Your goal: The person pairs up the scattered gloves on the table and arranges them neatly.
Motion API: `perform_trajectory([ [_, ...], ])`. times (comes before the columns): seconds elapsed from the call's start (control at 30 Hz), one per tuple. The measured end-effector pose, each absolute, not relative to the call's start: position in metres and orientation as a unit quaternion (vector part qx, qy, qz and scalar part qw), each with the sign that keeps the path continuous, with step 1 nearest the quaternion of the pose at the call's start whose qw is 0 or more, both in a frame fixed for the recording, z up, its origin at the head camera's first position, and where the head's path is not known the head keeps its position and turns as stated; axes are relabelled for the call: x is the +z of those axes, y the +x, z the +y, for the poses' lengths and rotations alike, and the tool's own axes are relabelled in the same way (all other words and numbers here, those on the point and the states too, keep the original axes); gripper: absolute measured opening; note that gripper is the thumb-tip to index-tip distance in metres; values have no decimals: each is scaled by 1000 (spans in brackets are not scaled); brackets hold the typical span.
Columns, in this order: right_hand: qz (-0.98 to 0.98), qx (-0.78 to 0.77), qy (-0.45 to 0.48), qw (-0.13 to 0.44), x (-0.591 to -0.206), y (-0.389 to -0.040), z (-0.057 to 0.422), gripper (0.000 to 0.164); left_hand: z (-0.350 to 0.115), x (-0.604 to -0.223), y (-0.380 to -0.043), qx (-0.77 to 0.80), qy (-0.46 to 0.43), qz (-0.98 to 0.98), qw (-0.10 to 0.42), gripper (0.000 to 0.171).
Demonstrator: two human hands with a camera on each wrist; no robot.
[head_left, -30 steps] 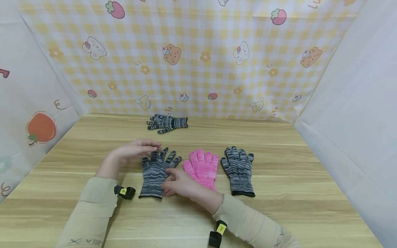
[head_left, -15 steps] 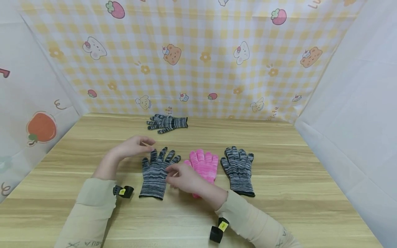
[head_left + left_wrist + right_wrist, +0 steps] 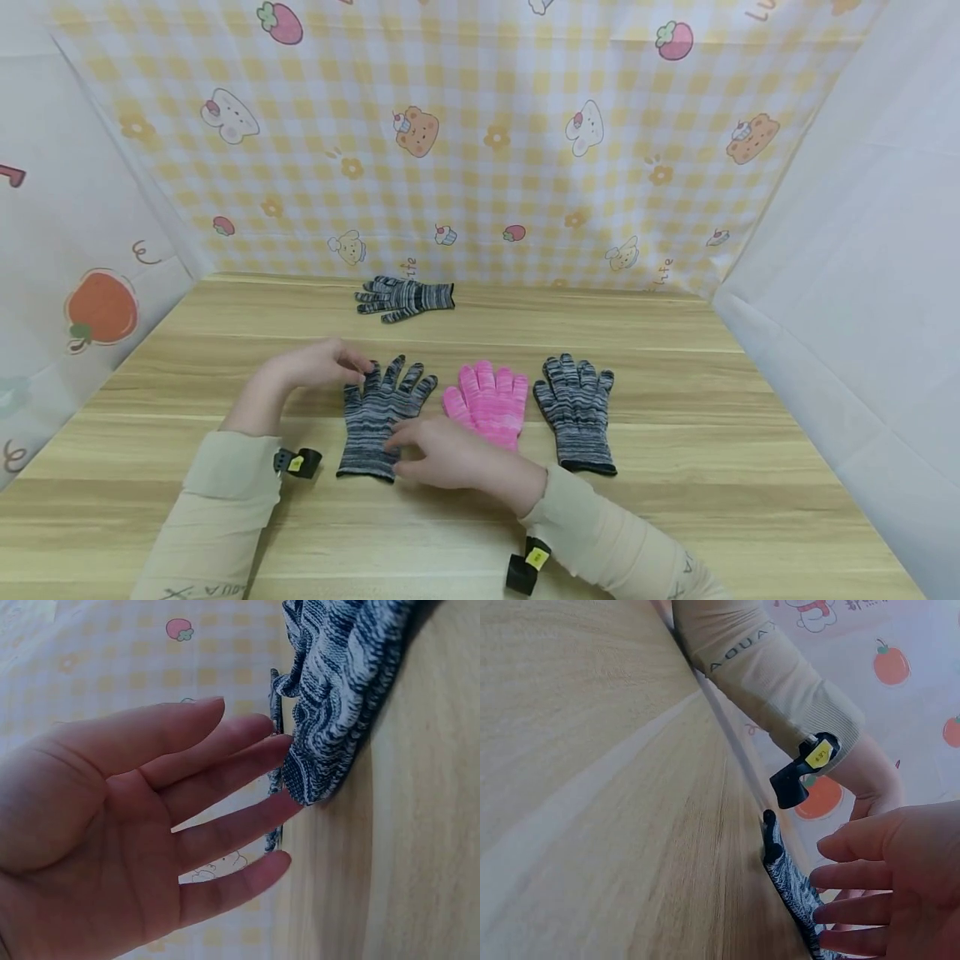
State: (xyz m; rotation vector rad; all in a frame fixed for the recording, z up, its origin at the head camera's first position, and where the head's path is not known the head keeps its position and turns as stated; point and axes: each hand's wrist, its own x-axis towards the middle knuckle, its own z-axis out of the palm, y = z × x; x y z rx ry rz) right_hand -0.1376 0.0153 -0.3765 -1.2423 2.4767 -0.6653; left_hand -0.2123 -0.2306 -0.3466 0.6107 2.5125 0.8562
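Observation:
A grey-and-black striped knit glove (image 3: pixel 371 421) lies flat, fingers away from me, between my two hands. Beside its fingertips on the left is my left hand (image 3: pixel 318 365); in the left wrist view the fingers are extended and loosely spread, their tips at the knit glove's edge, with no grip on it. Over the glove's lower right side hovers or rests my right hand (image 3: pixel 446 450), fingers relaxed; whether it touches the cloth I cannot tell. That hand and forearm cover the lower part of a pink knit glove (image 3: pixel 491 404).
Another grey striped glove (image 3: pixel 581 417) lies right of the pink one. A fourth glove (image 3: pixel 408 296), also grey, lies sideways near the back edge of the wooden table (image 3: pixel 675 500). A checked cloth (image 3: pixel 480 183) hangs behind. Both forearms carry black wrist cameras.
My left hand drew back slightly left from the glove's fingertips, then dipped toward them. The right hand moved off to the right, then back over the cuff side. The gloves barely shifted.

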Motion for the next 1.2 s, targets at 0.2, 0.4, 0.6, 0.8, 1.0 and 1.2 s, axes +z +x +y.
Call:
perform_trajectory([
  [0.2,864,-213,-430,149,-379,-139,15,35,-229,-346,-211,294,214,903,229,34],
  [0.4,868,-182,-440,143,-379,-139,15,37,-228,-343,-209,295,205,904,232,35],
  [0.6,871,-176,-435,145,-379,-140,15,39,-228,-349,-213,296,188,909,223,38],
  [0.8,867,-184,-437,156,-377,-142,16,38,-230,-351,-215,307,198,907,211,36],
  [1.0,857,-216,-437,169,-376,-146,18,39,-234,-353,-217,334,197,898,209,37],
  [1.2,852,-247,-435,156,-373,-151,21,37,-237,-355,-220,368,195,887,200,37],
])
